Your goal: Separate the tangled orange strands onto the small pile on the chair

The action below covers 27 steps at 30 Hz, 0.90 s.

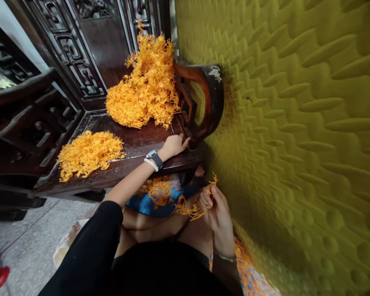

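Observation:
My left hand (174,145) reaches out to the right end of a dark wooden bench seat (135,144), fingers curled with the tips on the wood beside the armrest; I cannot see anything in it. It wears a watch and a bead bracelet. My right hand (217,213) is low over my lap, pinching a small bunch of orange plastic sprigs (193,209). A big heap of the same orange pieces (148,82) lies at the back of the seat. A flatter pile (89,152) sits at the seat's left front.
A carved wooden armrest (203,102) curves up at the bench's right end. A yellow padded wall (296,123) fills the right side. A blue bag (151,203) with more orange pieces lies under the bench. Grey tiled floor (24,242) is at the lower left.

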Motion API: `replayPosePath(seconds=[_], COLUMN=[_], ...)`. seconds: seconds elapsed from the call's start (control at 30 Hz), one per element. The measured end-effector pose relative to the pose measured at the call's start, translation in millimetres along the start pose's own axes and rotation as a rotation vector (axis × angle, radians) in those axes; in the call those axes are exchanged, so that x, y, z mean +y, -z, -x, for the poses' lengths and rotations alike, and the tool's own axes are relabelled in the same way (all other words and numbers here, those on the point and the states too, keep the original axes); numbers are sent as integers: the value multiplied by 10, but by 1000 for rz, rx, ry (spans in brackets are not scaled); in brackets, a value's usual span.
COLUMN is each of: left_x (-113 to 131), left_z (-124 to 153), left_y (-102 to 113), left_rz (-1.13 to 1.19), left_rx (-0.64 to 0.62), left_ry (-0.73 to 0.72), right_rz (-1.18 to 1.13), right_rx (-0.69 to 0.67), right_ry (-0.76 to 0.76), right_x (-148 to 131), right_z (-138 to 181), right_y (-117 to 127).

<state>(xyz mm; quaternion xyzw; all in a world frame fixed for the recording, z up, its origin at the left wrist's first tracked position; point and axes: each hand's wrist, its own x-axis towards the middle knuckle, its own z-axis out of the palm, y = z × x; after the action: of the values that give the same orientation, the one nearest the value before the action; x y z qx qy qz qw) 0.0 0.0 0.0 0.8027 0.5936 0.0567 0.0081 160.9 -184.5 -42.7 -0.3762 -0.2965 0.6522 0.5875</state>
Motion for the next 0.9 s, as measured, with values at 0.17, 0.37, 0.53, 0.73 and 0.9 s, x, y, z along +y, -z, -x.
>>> replayPosePath(seconds=[0.17, 0.37, 0.53, 0.73, 0.9], left_x=[-61, -654, -1925, -2821, -2993], left_z=[121, 726, 1475, 1852, 1970], left_y=[-12, 425, 920, 612, 388], left_rz=[17, -42, -260, 14, 205], left_rx=[-37, 117, 491, 406, 475], left_ry=[-140, 74, 620, 838, 933], right_rz=[-12, 9, 92, 71, 75], right_rx=[-19, -39, -55, -57, -78], right_ry=[-28, -36, -53, -69, -90], right_x=[20, 57, 123, 189, 169], right_z=[-22, -49, -48, -31, -55], right_y=[-93, -212, -316, -333, -332])
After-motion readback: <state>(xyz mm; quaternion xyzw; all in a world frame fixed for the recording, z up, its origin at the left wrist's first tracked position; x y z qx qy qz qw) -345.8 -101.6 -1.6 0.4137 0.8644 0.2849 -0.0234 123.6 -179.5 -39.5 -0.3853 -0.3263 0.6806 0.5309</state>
